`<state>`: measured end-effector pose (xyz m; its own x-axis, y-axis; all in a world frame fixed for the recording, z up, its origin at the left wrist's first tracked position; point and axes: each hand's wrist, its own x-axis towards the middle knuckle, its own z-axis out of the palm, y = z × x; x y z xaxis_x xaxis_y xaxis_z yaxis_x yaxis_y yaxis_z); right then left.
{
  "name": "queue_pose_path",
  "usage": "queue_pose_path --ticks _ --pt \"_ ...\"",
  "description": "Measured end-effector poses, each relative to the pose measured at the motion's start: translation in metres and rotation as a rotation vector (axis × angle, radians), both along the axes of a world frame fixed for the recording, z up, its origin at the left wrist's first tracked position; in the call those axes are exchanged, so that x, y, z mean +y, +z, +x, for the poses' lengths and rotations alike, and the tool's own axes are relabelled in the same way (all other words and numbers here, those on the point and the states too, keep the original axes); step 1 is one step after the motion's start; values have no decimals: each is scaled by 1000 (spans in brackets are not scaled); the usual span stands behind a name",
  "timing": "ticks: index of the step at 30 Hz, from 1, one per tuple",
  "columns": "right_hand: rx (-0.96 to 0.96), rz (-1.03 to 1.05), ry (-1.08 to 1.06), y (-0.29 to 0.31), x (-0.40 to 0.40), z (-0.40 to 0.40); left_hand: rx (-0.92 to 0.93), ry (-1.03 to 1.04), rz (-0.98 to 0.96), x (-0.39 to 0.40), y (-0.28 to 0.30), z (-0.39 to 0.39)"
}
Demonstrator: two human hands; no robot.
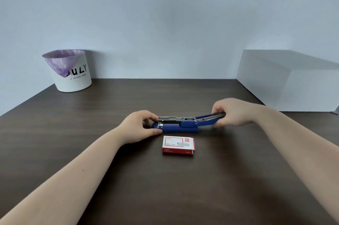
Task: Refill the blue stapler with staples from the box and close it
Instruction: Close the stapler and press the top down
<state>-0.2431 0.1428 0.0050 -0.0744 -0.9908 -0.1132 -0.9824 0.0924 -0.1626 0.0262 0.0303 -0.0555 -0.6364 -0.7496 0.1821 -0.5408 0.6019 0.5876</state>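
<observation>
The blue stapler (180, 127) lies on the dark wooden table (110, 151), swung wide open. Its metal staple channel (176, 118) faces up and its blue top cover (206, 121) is folded back to the right. My left hand (140, 127) grips the stapler's left end, holding the base down. My right hand (233, 112) is closed on the far end of the top cover. A red and white staple box (178, 145) lies flat just in front of the stapler, its right flap slightly open.
A white bin (70, 71) with a purple liner stands at the back left against the wall. A pale grey box (286, 81) sits at the back right corner of the table.
</observation>
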Motion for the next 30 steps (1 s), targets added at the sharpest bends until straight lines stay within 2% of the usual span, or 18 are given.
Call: queue_pose_path --ticks 7,11,15,19,25,28,30 --pt "-26 -235 124 31 -9 21 11 33 12 2 0 0" --pt "-218 -383 191 35 -18 55 15 34 28 3 1 2" --pt "-344 -322 223 9 -32 83 26 52 34 3 0 2" --pt "-215 -221 253 -14 -40 89 23 30 36 5 2 3" --pt "-171 -199 186 -20 -31 69 36 4 46 3 3 5" --pt "-196 -192 122 -22 -27 59 153 23 192 -8 4 13" --pt "-193 -204 107 -24 -26 58 248 153 245 -15 3 13"
